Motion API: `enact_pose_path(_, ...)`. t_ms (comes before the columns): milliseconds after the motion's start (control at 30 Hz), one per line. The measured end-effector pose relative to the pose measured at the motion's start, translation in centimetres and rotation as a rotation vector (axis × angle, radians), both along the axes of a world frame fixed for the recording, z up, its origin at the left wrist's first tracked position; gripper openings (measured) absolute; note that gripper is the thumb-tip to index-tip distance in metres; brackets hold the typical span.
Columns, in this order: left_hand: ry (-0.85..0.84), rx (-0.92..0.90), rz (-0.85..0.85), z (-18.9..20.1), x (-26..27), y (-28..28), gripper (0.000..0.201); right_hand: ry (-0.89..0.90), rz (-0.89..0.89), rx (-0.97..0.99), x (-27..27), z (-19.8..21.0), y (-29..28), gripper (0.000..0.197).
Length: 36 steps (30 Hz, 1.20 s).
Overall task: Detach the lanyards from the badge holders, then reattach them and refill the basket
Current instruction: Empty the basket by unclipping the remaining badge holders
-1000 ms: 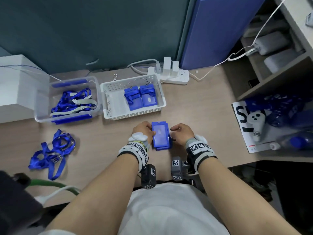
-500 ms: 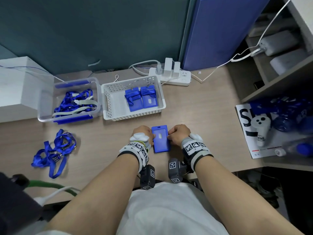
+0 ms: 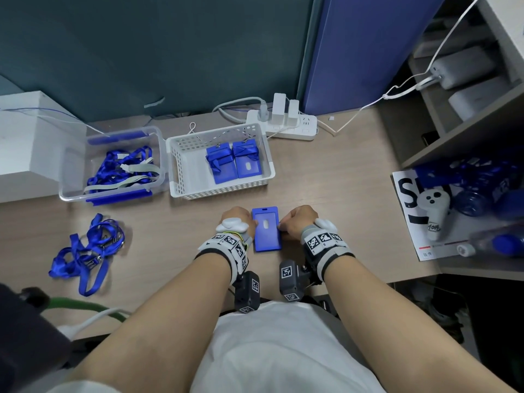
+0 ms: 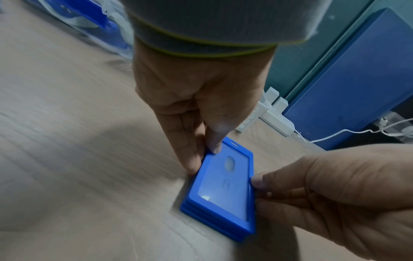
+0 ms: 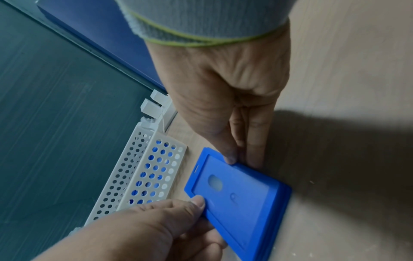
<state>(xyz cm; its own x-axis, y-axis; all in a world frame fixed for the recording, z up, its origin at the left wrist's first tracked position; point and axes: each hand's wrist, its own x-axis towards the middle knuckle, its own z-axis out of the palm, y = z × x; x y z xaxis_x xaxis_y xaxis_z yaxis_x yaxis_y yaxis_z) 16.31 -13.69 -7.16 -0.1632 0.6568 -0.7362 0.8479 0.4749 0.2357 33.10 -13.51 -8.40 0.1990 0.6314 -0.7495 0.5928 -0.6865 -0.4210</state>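
Note:
A squared-up stack of blue badge holders (image 3: pixel 266 229) (image 4: pixel 223 190) (image 5: pixel 241 199) lies flat on the wooden table near its front edge, with no lanyards attached. My left hand (image 3: pixel 249 225) (image 4: pixel 203 158) (image 5: pixel 205 217) pinches the stack's left edge, thumb on top. My right hand (image 3: pixel 283 226) (image 4: pixel 260 192) (image 5: pixel 242 161) pinches the right edge the same way. Behind them stands the white perforated basket (image 3: pixel 221 191) (image 5: pixel 143 167) with two badge holders (image 3: pixel 224 163) wrapped in their blue lanyards. A loose tangle of blue lanyards (image 3: pixel 90 251) lies at the left.
A clear box (image 3: pixel 161 154) holding more lanyards (image 3: pixel 122 171) stands left of the basket, next to a white box (image 3: pixel 28 137). A power strip (image 3: pixel 283 123) with cables lies behind. At the right are a magazine (image 3: pixel 405 199), a white controller (image 3: pixel 433 211) and shelves.
One second ago the holders lay skewed over each other; both hands have pushed their edges together into one even stack. The hands stayed in place.

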Motion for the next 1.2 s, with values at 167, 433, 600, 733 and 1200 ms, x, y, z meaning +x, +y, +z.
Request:
enact_pose_path(167,-0.028,-0.009,-0.014,0.5,-0.3,0.0,0.035,0.051,-0.003,-0.033,0.7,-0.7,-0.2,0.013)
enact_pose_path(433,-0.336,0.196,0.193,4.3,-1.7,0.4,0.026,0.181,-0.061,0.312,-0.8,4.4,5.1,0.015)
enact_pose_path(600,-0.308,0.460,0.303,6.4,-4.7,3.1,0.020,0.431,0.043,0.417,-6.5,7.8,8.3,0.014)
enact_pose_path(733,-0.171,0.495,0.394,5.8,-7.1,5.4,0.019,0.401,0.204,0.333,-9.6,6.1,9.9,0.018)
enact_pose_path(1200,-0.161,0.287,0.484,0.2,-10.4,10.9,0.052,0.206,0.282,0.133,-13.7,2.5,13.1,0.070)
